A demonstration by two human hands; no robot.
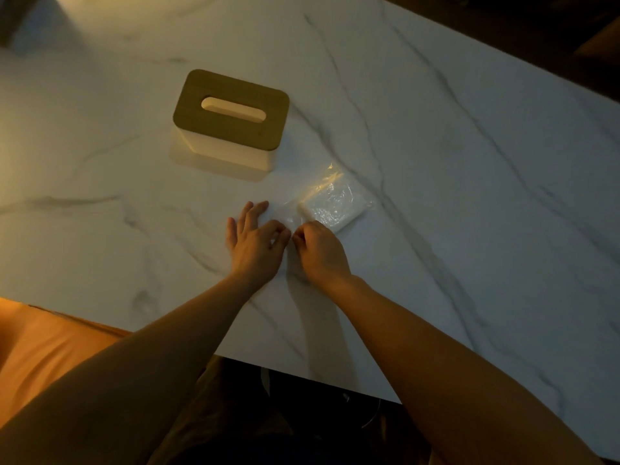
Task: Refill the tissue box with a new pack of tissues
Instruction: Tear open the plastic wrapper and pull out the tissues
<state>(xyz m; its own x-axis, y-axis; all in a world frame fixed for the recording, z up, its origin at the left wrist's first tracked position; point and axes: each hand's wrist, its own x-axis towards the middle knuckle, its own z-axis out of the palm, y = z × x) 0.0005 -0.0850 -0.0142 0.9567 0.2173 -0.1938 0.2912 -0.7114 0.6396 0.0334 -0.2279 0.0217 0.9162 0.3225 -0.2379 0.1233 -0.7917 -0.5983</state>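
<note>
Both hands sit low on the marble table [436, 162], pinching the clear wrapper's near end: left hand [256, 245] with outer fingers spread, right hand [320, 250] curled tight. The tissue pack [333, 206] lies just beyond them, near the lidded tissue box [229, 120].

We are looking at what seems to be a room in a home. We are seeing a big white marble worktop [436, 162] glowing in warm, dim light, with a tissue box [228, 122] with a wooden lid sitting on it.
</note>
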